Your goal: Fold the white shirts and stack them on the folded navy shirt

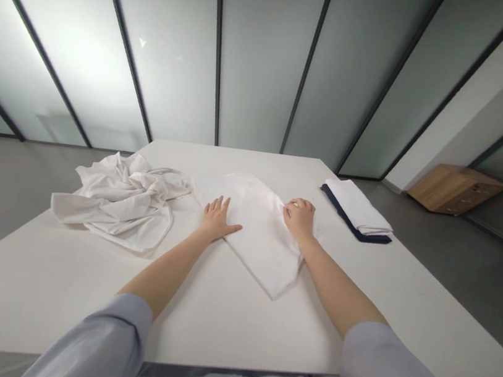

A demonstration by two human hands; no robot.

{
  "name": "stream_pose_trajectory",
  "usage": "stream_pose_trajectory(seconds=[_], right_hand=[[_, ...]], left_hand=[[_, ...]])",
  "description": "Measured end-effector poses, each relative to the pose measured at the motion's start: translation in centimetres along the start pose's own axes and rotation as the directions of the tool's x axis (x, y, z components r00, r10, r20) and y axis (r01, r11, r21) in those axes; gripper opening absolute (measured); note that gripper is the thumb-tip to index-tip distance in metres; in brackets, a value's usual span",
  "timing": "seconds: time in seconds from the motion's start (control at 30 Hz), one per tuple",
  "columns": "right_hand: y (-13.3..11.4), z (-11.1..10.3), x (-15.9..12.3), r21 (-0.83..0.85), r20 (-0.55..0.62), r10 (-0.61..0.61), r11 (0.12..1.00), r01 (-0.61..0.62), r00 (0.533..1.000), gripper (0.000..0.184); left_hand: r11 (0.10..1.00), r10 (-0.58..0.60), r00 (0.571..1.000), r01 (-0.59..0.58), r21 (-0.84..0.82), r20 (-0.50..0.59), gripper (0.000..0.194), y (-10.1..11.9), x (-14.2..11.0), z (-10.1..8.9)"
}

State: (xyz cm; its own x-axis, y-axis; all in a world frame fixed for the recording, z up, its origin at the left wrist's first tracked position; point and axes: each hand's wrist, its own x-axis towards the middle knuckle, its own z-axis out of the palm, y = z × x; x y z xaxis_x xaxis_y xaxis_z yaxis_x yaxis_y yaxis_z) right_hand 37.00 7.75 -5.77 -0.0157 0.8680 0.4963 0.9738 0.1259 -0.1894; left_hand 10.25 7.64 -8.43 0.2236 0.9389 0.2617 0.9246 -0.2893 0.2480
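Observation:
A white cloth [258, 227] lies in front of me, partly folded, one corner pointing toward me. Flat on its left edge rests my left hand [216, 220], fingers spread and thumb out to the right. My right hand [298, 217] is closed at the cloth's right edge, its fingers curled around the fabric there; the fingertips are partly hidden. Left of both hands sits a crumpled heap of white fabric [123, 201], separate from the cloth or nearly touching it at its right end.
Everything lies on a white table [221, 334]. At its right side a folded white cloth [356, 206] is stacked on a folded dark navy cloth [378, 239]. Frosted glass panels [260, 59] stand behind the table. A wooden cabinet [448, 188] is on the floor at the far right.

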Motion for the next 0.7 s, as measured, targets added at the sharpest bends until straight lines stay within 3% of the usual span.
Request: stream_pose_trajectory(seconds=[0.1, 0.17, 0.23, 0.3, 0.33, 0.4, 0.47, 0.53, 0.7], right_hand=[[-3.3, -0.7, -1.0, 0.233, 0.114, -0.278, 0.941, 0.246, 0.954, 0.028], [-5.9, -1.0, -2.2, 0.451, 0.229, -0.470, 0.827, 0.335, 0.852, 0.025], [-7.8, -1.1, -3.2, 0.656, 0.320, -0.593, 0.702, 0.279, 0.739, 0.021], [-8.5, -1.0, -3.3, 0.794, 0.389, -0.623, 0.600, 0.095, 0.679, 0.020], [-8.2, -0.9, -3.0, 0.834, 0.410, -0.593, 0.552, -0.022, 0.693, 0.023], [-6.8, -0.7, -1.8, 0.869, 0.419, -0.439, 0.447, -0.211, 0.795, 0.031], [-4.6, -0.2, -0.4, 0.875, 0.382, -0.234, 0.403, -0.269, 0.894, 0.036], [-2.5, 0.3, 0.4, 0.830, 0.376, -0.136, 0.489, -0.268, 0.917, 0.041], [0.5, 1.8, 0.1, 0.546, 0.483, -0.135, 0.819, -0.177, 0.865, 0.049]], left_hand=[[0.988, 0.150, 0.985, -0.153, -0.025, -0.084, 0.096, 0.7, -0.2, -0.6], [0.965, 0.261, 0.961, -0.263, -0.011, -0.089, 0.088, 1.1, -0.4, -1.1], [0.934, 0.357, 0.934, -0.356, 0.017, -0.027, 0.074, 1.3, -0.6, -1.6], [0.908, 0.416, 0.907, -0.418, 0.016, 0.071, 0.055, 1.2, -0.6, -1.7], [0.900, 0.433, 0.895, -0.435, -0.004, 0.105, 0.047, 1.1, -0.6, -1.6], [0.896, 0.444, 0.889, -0.438, -0.070, 0.110, 0.035, 0.8, -0.3, -1.3], [0.904, 0.413, 0.909, -0.401, -0.150, 0.063, 0.033, 0.5, 0.0, -0.9], [0.916, 0.342, 0.940, -0.332, -0.225, 0.007, 0.034, 0.2, 0.3, -0.7], [0.911, 0.116, 0.983, -0.162, -0.379, -0.141, 0.029, -1.3, 0.8, -1.1]])
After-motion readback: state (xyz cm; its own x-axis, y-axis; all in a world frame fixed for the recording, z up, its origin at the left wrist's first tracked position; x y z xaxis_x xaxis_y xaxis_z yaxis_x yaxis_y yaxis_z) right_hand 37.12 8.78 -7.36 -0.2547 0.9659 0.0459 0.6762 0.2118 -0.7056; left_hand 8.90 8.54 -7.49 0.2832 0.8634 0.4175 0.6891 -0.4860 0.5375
